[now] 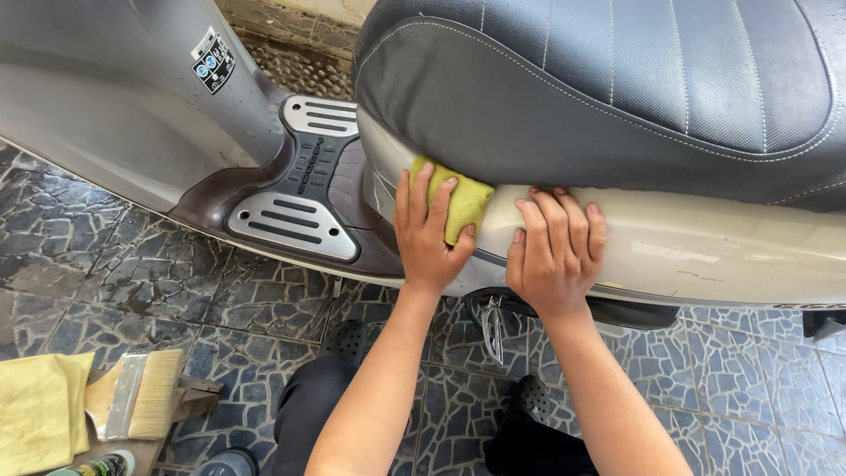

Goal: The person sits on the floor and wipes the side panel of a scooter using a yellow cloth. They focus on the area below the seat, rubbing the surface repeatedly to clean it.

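My left hand (427, 231) presses a yellow-green cloth (470, 201) against the cream side panel (696, 247) of a scooter, just under the front edge of the dark seat (599, 79). My right hand (557, 249) rests flat on the same panel right beside the cloth, fingers together and pointing up, holding nothing. The cloth is partly covered by my left fingers.
The scooter's footboard (300, 189) with metal tread plates lies to the left. A kickstand (492, 328) hangs below the panel. On the stone-patterned tile floor (106, 264) at lower left sit a wide paintbrush (141, 395), a yellow cloth (40, 410) and bottle tops.
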